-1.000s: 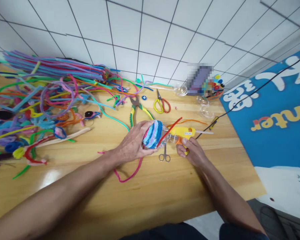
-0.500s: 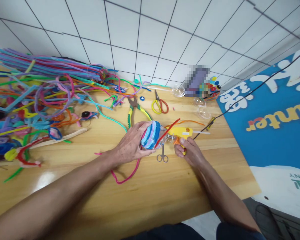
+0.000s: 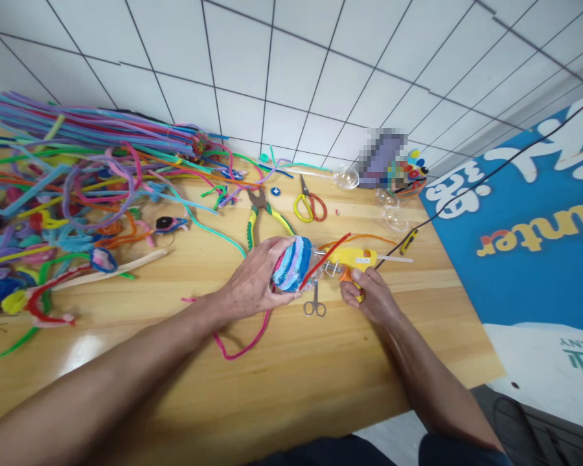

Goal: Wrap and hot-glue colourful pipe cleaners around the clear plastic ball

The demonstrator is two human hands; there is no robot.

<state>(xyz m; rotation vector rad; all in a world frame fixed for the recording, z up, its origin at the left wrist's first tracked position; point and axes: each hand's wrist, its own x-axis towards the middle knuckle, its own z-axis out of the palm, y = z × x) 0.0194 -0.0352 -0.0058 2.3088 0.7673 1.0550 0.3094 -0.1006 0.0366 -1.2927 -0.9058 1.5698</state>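
My left hand (image 3: pixel 255 279) is wrapped round a ball covered in blue, pink and purple pipe cleaner strips (image 3: pixel 292 265). A red pipe cleaner (image 3: pixel 326 260) slants up from the ball's right side, where part of the surface looks clear. Gripped by its handle in my right hand (image 3: pixel 369 292) is a yellow hot glue gun (image 3: pixel 357 259), its nozzle pointing left at the ball. A clear glue stick (image 3: pixel 396 259) juts from its back. Below my left hand lies a pink pipe cleaner (image 3: pixel 243 355). Small silver scissors (image 3: pixel 315 307) rest just under the ball.
Pliers (image 3: pixel 260 210) and yellow-and-red-handled scissors (image 3: pixel 311 200) lie beyond my hands. Loose pipe cleaners (image 3: pixel 102 188) crowd the left of the wooden table (image 3: pixel 320 388). Clear plastic balls (image 3: pixel 346 177) stand near the tiled wall (image 3: pixel 252 65). A black cable (image 3: pixel 495 171) runs off to the right.
Both hands keep their grips, and the glue gun's nozzle stays by the ball. The glue gun has shifted very slightly to the right and downward.
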